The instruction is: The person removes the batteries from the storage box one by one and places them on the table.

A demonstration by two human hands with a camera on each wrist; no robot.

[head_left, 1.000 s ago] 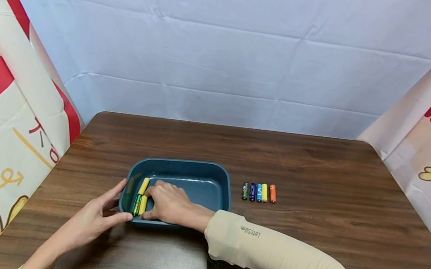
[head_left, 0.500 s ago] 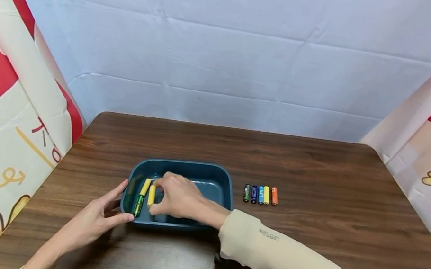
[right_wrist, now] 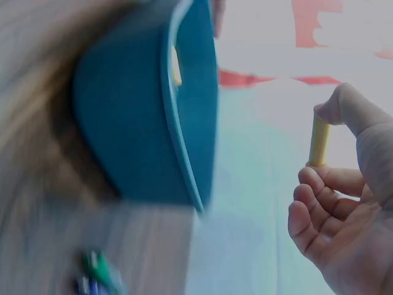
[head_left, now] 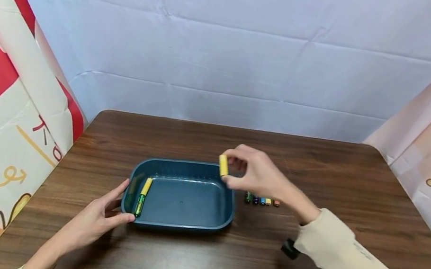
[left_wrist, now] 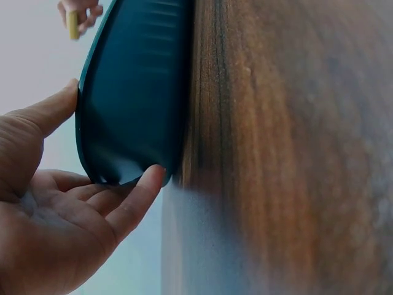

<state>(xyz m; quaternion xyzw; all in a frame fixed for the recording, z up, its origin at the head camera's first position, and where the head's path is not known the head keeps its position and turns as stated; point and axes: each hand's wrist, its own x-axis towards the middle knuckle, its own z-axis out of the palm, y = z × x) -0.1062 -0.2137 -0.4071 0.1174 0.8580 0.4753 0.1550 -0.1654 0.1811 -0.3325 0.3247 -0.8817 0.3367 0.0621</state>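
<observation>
right grip [head_left: 257, 171] pinching yellow battery [head_left: 223, 165] end to end, likely keeping its sides free | left grip [head_left: 95, 220] holding blue tray [head_left: 182, 201], seemingly steadying it, toward left edge of tabletop [head_left: 175, 267]

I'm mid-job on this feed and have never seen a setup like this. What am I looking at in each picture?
There is no machine: these are a person's bare left hand and right hand. The wide picture comes from a camera on the head, looking forward and down. The other two come from cameras on each wrist; there the wooden table looks turned on its side.

On the table is a blue tray, with a yellow battery and a green battery inside, end to end. To its right is a battery row, partly hidden by the right hand.

The left hand grips the tray's left end. The right hand pinches another yellow battery, held up off the table.
</observation>
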